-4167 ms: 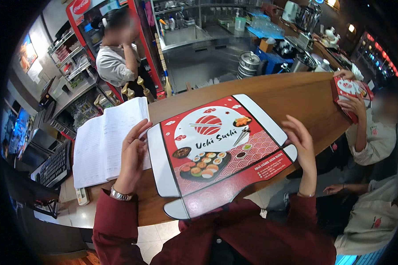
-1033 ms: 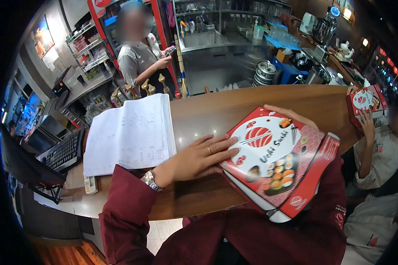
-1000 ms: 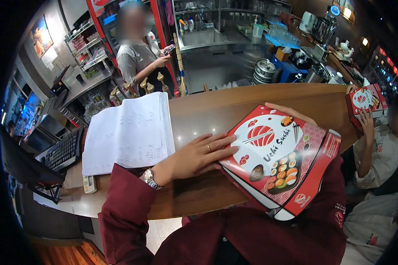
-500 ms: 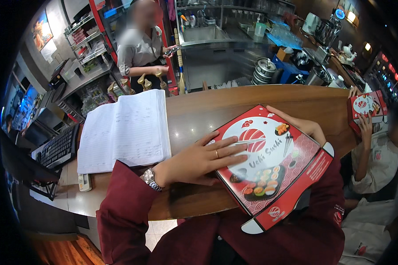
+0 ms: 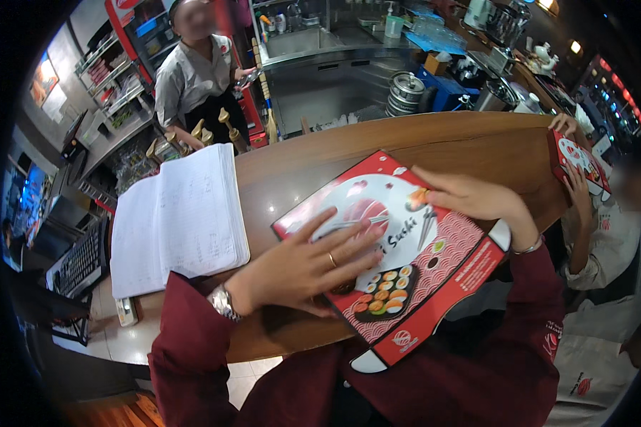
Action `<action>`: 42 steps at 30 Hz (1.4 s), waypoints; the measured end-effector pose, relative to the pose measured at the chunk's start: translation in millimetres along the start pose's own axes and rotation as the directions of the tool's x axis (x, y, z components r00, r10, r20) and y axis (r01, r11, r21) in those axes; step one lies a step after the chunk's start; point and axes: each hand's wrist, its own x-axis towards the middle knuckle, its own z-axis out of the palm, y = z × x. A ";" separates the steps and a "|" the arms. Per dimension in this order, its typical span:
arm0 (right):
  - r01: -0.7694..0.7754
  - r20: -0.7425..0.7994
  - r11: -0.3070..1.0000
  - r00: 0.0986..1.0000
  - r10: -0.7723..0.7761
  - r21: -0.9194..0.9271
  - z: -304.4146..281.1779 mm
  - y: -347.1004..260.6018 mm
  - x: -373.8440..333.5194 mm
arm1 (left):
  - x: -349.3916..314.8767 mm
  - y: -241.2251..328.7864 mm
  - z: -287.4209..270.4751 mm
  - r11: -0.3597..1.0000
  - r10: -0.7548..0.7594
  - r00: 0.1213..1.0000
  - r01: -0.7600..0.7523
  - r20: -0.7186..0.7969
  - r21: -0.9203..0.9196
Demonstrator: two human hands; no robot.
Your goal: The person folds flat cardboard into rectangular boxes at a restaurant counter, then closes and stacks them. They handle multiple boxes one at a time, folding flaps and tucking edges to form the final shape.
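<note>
A red, white and black cardboard sushi box (image 5: 434,274) lies tilted on the wooden counter in front of me, its flap hanging past the near edge. My left hand (image 5: 313,260) rests flat across the lid, fingers spread, with a ring and a metal watch showing. Over the far right edge of the box, my right hand (image 5: 473,196) lies with its fingers stretched onto the lid; neither hand is gripping it. Pictures of sushi and chopsticks are printed on top.
Left of the box lies an open notebook (image 5: 174,220), then a keyboard (image 5: 82,260) and a small white device (image 5: 126,312). A co-worker at right holds a similar box (image 5: 577,160) on the counter (image 5: 335,146). Another person (image 5: 196,78) stands behind the counter near the taps.
The view has shifted. My right hand has come from the box's far right side onto its lid. The co-worker's box at right is tipped lower, and the person behind the counter has straightened.
</note>
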 end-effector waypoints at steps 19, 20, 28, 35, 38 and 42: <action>0.313 -0.338 0.916 0.915 -0.219 0.252 19.3 2.0 1.9 | 3.7 7.4 14.8 0.992 0.055 0.997 -0.049 -0.049 0.113; 0.274 -0.344 0.923 0.923 -0.173 0.271 13.2 3.2 -16.0 | 2.7 8.6 16.0 0.991 0.050 0.996 -0.041 -0.068 0.127; 0.206 -0.399 0.977 0.893 -0.209 -0.051 74.7 11.6 -95.4 | 8.9 32.3 25.1 0.993 0.039 0.971 -0.012 -0.237 0.114; 0.096 -0.216 0.956 0.963 -0.159 -0.278 47.5 -12.3 -104.2 | 41.5 25.0 -15.5 0.982 0.013 0.998 -0.026 -0.067 -0.190; 0.002 -0.418 0.988 0.906 -0.068 -0.157 42.5 -21.2 -78.1 | 102.9 -4.7 2.3 0.996 -0.085 0.972 0.090 -0.219 0.013; -0.275 -0.663 0.921 0.749 0.025 -0.275 85.6 -22.9 -27.3 | 149.4 -53.6 28.6 0.987 -0.149 0.977 0.157 -0.156 0.041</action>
